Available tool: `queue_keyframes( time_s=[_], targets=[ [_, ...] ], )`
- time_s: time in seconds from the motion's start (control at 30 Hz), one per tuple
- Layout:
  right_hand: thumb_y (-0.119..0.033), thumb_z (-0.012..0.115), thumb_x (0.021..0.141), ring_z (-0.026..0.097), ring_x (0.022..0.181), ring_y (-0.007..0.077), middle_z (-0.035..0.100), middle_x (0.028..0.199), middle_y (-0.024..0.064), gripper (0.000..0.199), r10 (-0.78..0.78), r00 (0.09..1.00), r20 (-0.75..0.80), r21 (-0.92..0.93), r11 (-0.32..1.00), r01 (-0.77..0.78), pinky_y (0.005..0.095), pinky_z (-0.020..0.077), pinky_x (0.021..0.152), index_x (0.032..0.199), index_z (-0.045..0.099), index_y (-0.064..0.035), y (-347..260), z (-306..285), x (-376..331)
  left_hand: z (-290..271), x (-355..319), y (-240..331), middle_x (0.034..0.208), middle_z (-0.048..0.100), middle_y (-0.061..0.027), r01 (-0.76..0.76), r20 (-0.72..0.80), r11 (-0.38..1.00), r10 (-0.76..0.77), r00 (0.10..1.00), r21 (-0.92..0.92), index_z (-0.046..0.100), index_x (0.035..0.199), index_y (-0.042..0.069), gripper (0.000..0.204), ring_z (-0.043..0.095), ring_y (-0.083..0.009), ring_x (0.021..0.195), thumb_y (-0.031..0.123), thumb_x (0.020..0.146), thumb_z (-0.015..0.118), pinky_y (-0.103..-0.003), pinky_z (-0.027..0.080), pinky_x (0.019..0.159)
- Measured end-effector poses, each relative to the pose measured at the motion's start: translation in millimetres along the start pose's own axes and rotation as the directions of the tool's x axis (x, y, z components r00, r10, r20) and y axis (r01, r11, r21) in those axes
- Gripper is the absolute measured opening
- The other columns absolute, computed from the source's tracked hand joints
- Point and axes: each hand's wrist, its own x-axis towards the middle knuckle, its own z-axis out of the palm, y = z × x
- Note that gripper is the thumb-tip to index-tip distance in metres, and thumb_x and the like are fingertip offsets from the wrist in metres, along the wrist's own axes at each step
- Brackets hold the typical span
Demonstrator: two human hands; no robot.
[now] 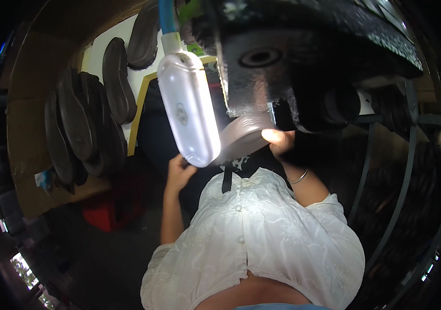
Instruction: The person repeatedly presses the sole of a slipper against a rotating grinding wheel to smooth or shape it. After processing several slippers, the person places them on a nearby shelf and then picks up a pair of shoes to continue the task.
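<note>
Holding a grey-brown shoe sole [246,135] at its right end, the right hand [283,147] is resting its thumb on the side, grip narrow around the piece. The sole is sitting just below the black machine [303,57]; contact cannot be confirmed. The left hand [178,174] is reaching behind the lower end of a white lamp [192,108], which is hiding its fingertips; whether that grip is holding the sole cannot be told. The lamp is hanging below a blue tube [166,18] and covering the sole's left end. Further left, several dark soles [77,119] are lying near brown cardboard [26,124], some over a white surface [137,85].
</note>
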Motion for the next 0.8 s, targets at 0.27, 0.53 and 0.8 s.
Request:
queue_keyframes(
  time_s=[0.27, 0.53, 0.8],
  targets=[
    [-0.019, 0.066, 0.065, 0.048, 0.098, 0.0162, 0.048, 0.105, 0.0079, 0.064, -0.011, 0.996, 0.088, -0.216, 0.976, 0.03, 0.029, 0.0387, 0.087, 0.119, 0.038, 0.0008, -7, -11, 5, 100, 18, 56, 0.098, 0.06, -0.011, -0.029, 0.225, 0.965, -0.031, 0.974, 0.259, 0.054, 0.11, 0.003, 0.047, 0.057, -0.0188, 0.092, 0.032, 0.076, 0.068, -0.03, 0.043, 0.082],
    [-0.018, 0.074, 0.064, 0.054, 0.085, 0.0151, 0.057, 0.092, 0.0097, 0.044, -0.034, 0.968, 0.247, -0.253, 0.962, 0.099, 0.0269, 0.0438, 0.078, 0.099, 0.055, 0.0026, -4, -35, -4, 110, 38, 104, 0.089, 0.057, -0.009, -0.518, 0.108, 0.813, 0.508, 0.854, 0.265, 0.058, 0.098, 0.002, 0.035, 0.053, -0.0203, 0.078, 0.023, 0.073, 0.072, -0.029, 0.043, 0.072],
    [-0.009, 0.072, 0.066, 0.057, 0.09, 0.0162, 0.06, 0.099, 0.0129, 0.042, -0.022, 0.984, 0.179, 0.016, 1.0, 0.019, 0.0272, 0.0447, 0.081, 0.104, 0.058, 0.0033, 0, -35, -10, 99, 42, 128, 0.085, 0.06, -0.0104, -0.531, 0.24, 0.768, 0.474, 0.847, 0.358, 0.061, 0.096, 0.002, 0.037, 0.055, -0.022, 0.077, 0.022, 0.067, 0.075, -0.031, 0.044, 0.069]
  ],
)
